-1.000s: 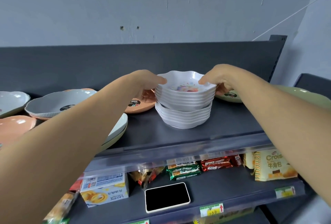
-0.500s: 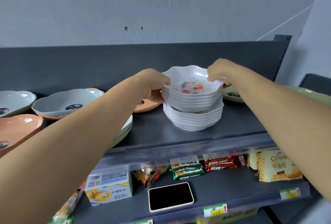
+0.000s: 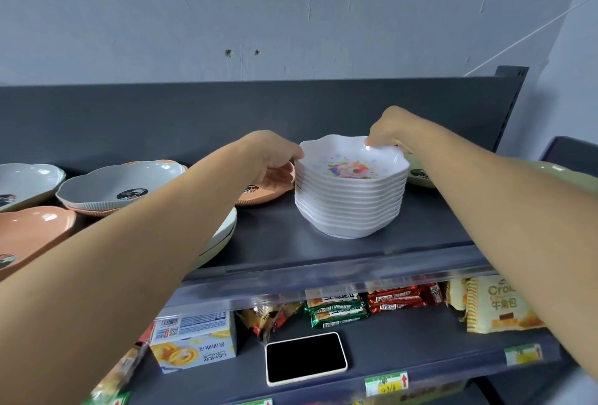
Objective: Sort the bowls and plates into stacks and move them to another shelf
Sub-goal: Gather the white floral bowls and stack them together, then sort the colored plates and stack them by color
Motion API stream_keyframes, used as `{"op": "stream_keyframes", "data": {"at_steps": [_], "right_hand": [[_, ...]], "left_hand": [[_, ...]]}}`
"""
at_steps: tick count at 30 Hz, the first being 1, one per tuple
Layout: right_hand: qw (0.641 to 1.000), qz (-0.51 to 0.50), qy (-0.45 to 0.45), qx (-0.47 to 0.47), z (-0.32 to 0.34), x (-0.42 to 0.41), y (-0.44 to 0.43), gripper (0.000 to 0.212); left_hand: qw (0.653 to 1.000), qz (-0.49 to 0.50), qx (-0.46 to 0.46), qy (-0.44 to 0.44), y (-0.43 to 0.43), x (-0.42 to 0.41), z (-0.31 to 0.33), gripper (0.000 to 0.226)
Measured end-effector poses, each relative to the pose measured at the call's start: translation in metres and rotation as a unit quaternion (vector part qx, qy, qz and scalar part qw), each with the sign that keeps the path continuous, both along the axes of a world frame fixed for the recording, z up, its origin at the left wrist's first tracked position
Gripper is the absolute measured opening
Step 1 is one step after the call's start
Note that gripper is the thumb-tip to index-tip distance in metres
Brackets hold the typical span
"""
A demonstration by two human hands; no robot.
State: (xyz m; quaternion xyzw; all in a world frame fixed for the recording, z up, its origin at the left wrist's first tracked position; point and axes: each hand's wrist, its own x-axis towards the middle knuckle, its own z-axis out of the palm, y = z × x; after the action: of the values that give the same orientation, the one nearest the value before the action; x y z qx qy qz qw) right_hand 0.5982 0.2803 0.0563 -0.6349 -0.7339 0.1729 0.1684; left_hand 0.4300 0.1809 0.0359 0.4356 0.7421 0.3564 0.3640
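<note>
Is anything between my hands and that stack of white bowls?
Nothing visible does. The left hand grips the stack of white bowls at its left rim; the right hand pinches its back-right rim.

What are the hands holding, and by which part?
The stack of white bowls, near its top: the left hand grips its left rim, and the right hand pinches its back-right rim.

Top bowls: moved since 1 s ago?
Yes. Held by the left hand and right hand, the top bowls sank toward the shelf, now nested level in the lower bowls; before, they sat tilted and higher.
</note>
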Motion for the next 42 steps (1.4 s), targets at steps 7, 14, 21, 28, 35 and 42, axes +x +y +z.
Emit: {"op": "stream_keyframes", "data": {"at_steps": [7, 14, 21, 28, 35, 42], "right_hand": [[0.983, -0.015, -0.009, -0.182, -0.009, 0.020, -0.004, 0.032], [0.979, -0.053, 0.022, -0.194, -0.017, 0.031, 0.004, 0.007], [0.971, -0.059, 0.165, -0.165, -0.019, 0.033, 0.024, 0.014], [0.924, -0.039, 0.366, -0.104, -0.035, 0.034, 0.055, 0.030], [0.957, -0.107, 0.269, 0.000, -0.040, 0.056, 0.079, 0.015], [0.980, -0.195, -0.014, 0.046, -0.052, 0.112, 0.072, 0.018]], "left_hand": [[0.998, -0.053, -0.029, -0.024, 0.005, 0.011, -0.006, 0.034], [0.996, -0.024, 0.034, -0.074, 0.028, 0.019, -0.013, 0.032], [0.981, -0.014, 0.104, -0.164, 0.051, 0.020, -0.022, 0.043], [0.987, 0.008, 0.112, -0.110, 0.064, 0.005, -0.026, 0.016], [0.994, 0.034, 0.090, 0.046, 0.048, -0.019, -0.014, 0.015], [0.975, -0.024, 0.186, 0.120, 0.034, 0.017, -0.003, 0.015]]}}
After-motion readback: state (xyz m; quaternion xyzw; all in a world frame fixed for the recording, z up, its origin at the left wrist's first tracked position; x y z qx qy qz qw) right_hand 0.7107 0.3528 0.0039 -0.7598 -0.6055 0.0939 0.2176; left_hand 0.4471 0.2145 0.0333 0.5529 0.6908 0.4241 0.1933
